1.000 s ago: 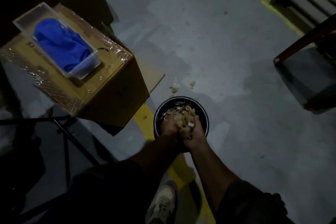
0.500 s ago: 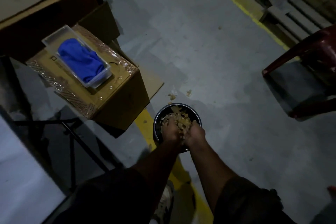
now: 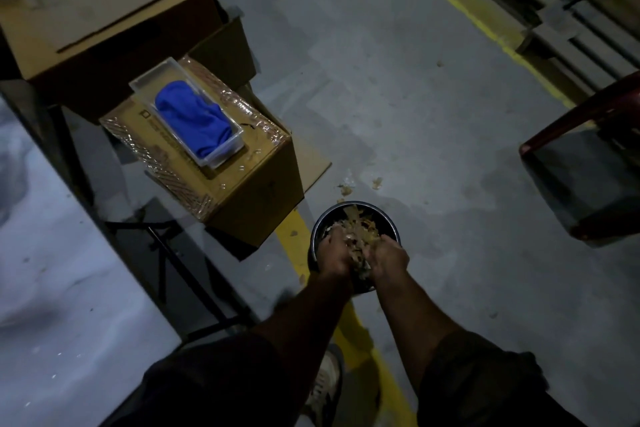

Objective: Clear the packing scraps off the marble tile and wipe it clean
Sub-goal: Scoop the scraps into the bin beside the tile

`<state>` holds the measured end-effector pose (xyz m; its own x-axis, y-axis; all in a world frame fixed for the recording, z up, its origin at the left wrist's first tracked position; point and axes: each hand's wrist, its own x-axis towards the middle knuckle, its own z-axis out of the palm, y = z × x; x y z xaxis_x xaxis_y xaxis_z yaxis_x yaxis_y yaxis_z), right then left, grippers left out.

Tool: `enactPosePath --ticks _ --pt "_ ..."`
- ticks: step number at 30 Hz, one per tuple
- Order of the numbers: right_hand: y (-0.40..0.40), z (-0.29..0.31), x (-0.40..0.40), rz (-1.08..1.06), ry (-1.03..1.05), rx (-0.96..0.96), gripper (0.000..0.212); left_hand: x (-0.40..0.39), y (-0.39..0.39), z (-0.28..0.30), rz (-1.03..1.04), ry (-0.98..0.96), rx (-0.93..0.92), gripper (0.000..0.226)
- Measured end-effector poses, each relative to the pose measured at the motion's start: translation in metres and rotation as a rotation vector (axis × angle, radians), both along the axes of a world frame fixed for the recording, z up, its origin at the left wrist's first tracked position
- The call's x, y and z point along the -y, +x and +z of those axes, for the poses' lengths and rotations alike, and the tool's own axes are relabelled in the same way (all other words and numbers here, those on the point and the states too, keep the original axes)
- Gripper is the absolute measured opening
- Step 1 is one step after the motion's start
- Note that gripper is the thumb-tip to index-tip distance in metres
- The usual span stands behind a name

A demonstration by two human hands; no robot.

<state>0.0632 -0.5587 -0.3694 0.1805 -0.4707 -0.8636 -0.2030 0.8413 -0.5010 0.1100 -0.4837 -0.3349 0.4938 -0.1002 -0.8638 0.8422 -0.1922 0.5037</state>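
A round black bin (image 3: 390,222) stands on the grey floor, holding tan packing scraps (image 3: 356,224). My left hand (image 3: 333,253) and my right hand (image 3: 388,258) are side by side over the bin's near rim, both cupped round a clump of the scraps between them. The pale marble tile (image 3: 69,288) fills the lower left, on a black folding stand. A blue cloth (image 3: 194,123) lies in a clear plastic tray (image 3: 152,83) on a taped cardboard box (image 3: 249,191).
A few loose scraps (image 3: 360,184) lie on the floor just beyond the bin. Larger cardboard boxes (image 3: 104,10) stand at the back left. A red chair (image 3: 581,121) is at the right. A yellow floor line (image 3: 294,236) runs under the bin; my shoe (image 3: 323,388) is below.
My hands have sunk lower into the bin with the scraps. The view has swung right and down, bringing more of the marble tile into sight at the left.
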Motion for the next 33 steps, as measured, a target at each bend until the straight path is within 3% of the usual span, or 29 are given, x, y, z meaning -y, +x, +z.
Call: enactPosePath --ticks 3,7,17,21,26,33 --pt "-0.002 0.011 -0.006 0.095 -0.029 -0.076 0.037 0.001 -0.004 0.015 -0.069 0.050 0.088 0.053" --pt "0.003 0.061 -0.025 0.081 -0.041 -0.027 0.024 -0.003 -0.014 0.056 -0.166 -0.025 0.175 0.053" --pt "-0.003 0.227 -0.097 0.296 -0.298 0.111 0.015 -0.074 -0.014 0.209 -0.053 -0.143 0.317 0.032" --pt "-0.002 0.285 -0.162 0.410 -0.370 0.180 0.015 -0.145 -0.009 0.262 -0.032 -0.145 0.435 0.018" --pt "0.013 0.333 -0.271 0.585 -0.415 0.262 0.015 -0.264 -0.002 0.309 0.078 -0.163 0.498 0.025" --pt "0.016 0.375 -0.436 0.800 -0.350 0.383 0.017 -0.443 -0.012 0.332 0.292 -0.130 0.566 0.029"
